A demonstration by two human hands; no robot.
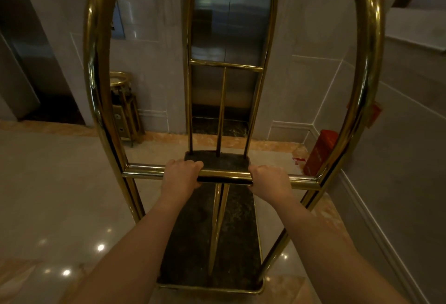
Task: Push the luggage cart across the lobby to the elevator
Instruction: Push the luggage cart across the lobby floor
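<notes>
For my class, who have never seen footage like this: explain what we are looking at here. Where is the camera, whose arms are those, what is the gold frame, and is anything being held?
There is no machine here. The one picture comes from a wide-angle camera worn on a person's head, looking forward and down, so the two bare arms are the wearer's own. The left hand and right hand are both closed around the horizontal handle bar of a brass luggage cart. Its dark carpeted platform carries no bags. Straight ahead, seen through the cart's arches, are closed steel elevator doors. On the polished floor stand a brass ash bin to the left and a red box against the right wall.
</notes>
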